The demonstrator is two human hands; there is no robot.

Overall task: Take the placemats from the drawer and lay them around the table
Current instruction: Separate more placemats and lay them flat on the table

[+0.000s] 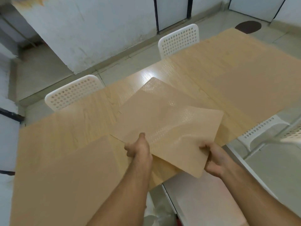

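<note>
I hold tan, woven-textured placemats [169, 121] over the near edge of a long light-wood table [65, 136]. My left hand [138, 148] pinches their near left edge with the thumb on top. My right hand [215, 160] grips the near right corner. The mats look like a thin stack, slightly fanned; how many there are cannot be told. They tilt over the tabletop, and the far corner sits near a bright glare patch. No drawer is in view.
Two white perforated chairs [73, 93] [179, 39] stand along the table's far side, and another [263, 129] at the near right. A pale wall runs behind. A dark round mat [248, 26] lies on the tiled floor at the far right.
</note>
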